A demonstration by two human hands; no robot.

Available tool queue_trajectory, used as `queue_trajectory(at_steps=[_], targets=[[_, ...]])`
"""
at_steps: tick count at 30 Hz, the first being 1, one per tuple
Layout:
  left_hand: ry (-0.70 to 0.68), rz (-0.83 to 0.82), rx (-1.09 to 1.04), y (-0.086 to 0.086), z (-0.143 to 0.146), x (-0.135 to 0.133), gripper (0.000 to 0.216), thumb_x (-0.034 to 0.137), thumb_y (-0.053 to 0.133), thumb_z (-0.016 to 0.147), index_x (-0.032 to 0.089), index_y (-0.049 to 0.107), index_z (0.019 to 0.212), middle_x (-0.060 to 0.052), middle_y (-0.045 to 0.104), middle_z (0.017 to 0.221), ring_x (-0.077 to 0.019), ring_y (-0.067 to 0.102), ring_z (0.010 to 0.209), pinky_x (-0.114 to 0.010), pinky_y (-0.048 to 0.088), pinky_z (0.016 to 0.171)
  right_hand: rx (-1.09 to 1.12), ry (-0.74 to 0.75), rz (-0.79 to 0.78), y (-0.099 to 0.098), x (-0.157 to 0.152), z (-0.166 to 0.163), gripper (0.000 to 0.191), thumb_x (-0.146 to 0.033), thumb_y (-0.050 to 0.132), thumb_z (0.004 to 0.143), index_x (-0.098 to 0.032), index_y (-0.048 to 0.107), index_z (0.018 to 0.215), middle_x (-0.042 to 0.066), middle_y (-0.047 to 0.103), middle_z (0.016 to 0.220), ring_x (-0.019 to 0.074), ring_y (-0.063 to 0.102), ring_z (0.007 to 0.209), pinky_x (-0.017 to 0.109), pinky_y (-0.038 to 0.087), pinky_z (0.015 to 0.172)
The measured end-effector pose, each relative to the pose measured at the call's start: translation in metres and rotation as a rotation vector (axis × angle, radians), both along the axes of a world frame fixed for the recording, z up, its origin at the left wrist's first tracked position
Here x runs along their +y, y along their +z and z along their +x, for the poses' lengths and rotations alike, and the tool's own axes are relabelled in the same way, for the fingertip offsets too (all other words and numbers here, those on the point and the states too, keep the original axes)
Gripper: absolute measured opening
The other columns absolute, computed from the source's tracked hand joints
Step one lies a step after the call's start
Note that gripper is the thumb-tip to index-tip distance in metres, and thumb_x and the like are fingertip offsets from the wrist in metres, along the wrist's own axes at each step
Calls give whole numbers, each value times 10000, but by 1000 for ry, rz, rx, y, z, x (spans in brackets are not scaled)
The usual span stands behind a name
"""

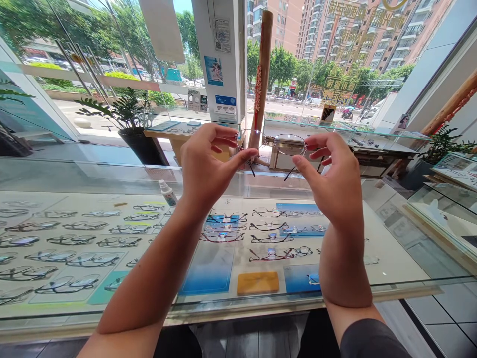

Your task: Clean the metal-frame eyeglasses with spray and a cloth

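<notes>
I hold a pair of thin-framed glasses (272,141) up in front of me, above a glass display counter (391,283). My left hand (208,166) pinches the left side of the frame between thumb and fingers. At the frame's right side, my right hand (331,181) pinches it the same way. The lenses are clear and the dark temple arms hang down between my hands. Under the counter glass lie several rows of glasses (85,238) on white and blue trays.
A small white spray bottle (167,193) lies on the counter near my left wrist. An orange cloth (258,282) lies under the glass in front. A potted plant (130,119), a wooden post (263,74) and more glass cases stand by the window.
</notes>
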State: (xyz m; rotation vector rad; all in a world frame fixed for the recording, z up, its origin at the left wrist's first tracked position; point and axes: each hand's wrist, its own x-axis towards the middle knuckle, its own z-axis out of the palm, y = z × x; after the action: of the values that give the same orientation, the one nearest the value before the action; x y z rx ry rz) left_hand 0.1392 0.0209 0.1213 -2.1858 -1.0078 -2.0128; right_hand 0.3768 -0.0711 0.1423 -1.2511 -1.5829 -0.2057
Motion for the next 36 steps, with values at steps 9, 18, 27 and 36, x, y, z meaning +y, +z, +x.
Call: queue_trajectory(at_steps=[9, 18, 27, 36], targets=[[-29, -18, -10, 2, -1, 0, 466, 585, 993, 800, 288, 733, 1046, -51, 813, 1021, -250, 800, 910, -420, 651, 796, -7, 0, 11, 1, -1, -1, 244, -387, 701, 962, -282, 671, 1180, 72, 773, 1208, 280, 730, 1040, 477, 577, 904], [-42, -27, -12, 2, -3, 1, 401, 499, 997, 815, 279, 748, 1041, -48, 804, 1019, -231, 800, 901, -402, 644, 802, -14, 1, 16, 1, -2, -1, 236, -387, 691, 967, -275, 672, 1173, 73, 774, 1207, 276, 728, 1033, 471, 571, 902], [-62, -48, -23, 2, -4, 4, 448, 559, 1001, 786, 285, 750, 1036, -55, 811, 999, -241, 803, 916, -388, 649, 758, -48, -1, 22, 2, -3, -2, 234, -364, 664, 977, -281, 673, 1196, 73, 764, 1209, 283, 727, 1051, 485, 569, 911], [-40, -31, -17, 2, -4, 3, 450, 576, 998, 794, 286, 744, 1026, -49, 818, 1023, -236, 803, 899, -416, 656, 804, -18, 23, 14, 1, -3, -1, 228, -368, 672, 973, -272, 679, 1179, 76, 762, 1216, 278, 720, 1039, 477, 566, 910]])
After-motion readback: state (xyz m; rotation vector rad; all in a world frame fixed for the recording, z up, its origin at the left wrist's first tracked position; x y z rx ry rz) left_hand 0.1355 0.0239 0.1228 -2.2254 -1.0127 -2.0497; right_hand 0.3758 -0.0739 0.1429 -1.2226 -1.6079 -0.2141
